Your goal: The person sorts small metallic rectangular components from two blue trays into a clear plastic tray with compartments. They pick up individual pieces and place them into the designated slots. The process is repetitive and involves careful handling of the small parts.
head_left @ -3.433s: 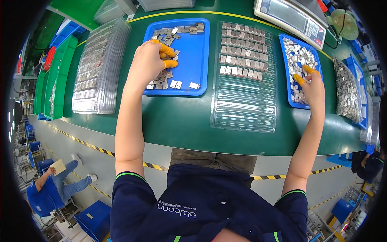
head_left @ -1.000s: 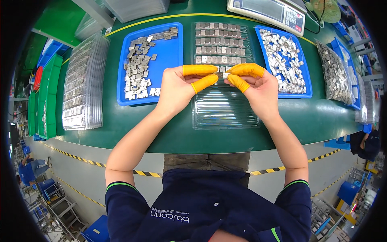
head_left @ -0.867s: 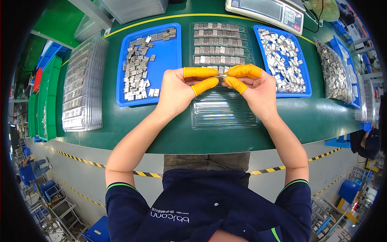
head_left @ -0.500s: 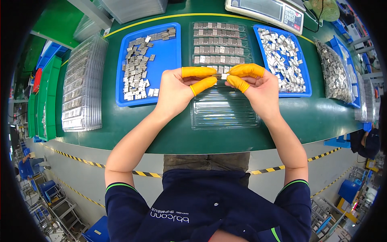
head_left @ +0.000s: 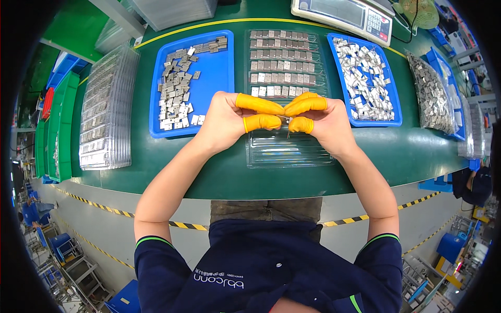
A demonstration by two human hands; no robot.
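My left hand (head_left: 223,121) and my right hand (head_left: 330,124) meet above a clear plastic tray (head_left: 289,158). Yellow finger cots cover the thumbs and index fingers of both. Pinched between the fingertips is a small metal piece (head_left: 285,119), mostly hidden by the cots. Beyond my fingers, small flat metal plates (head_left: 282,65) with holes lie in several rows across the tray. The tray's near slots hold no plates. Whether each hand grips its own piece or both share one is too small to tell.
At left a blue tray (head_left: 154,112) holds loose grey plates; at right another blue tray (head_left: 398,112) holds shiny ones. Stacked clear trays (head_left: 107,115) and green bins (head_left: 63,135) stand far left. A weighing scale (head_left: 355,18) sits at the back, a bag of plates (head_left: 430,94) far right.
Both hands have drawn nearer to me and their fingertips have come together, turning the metal piece mostly out of sight. The nearest row of plates is now uncovered.
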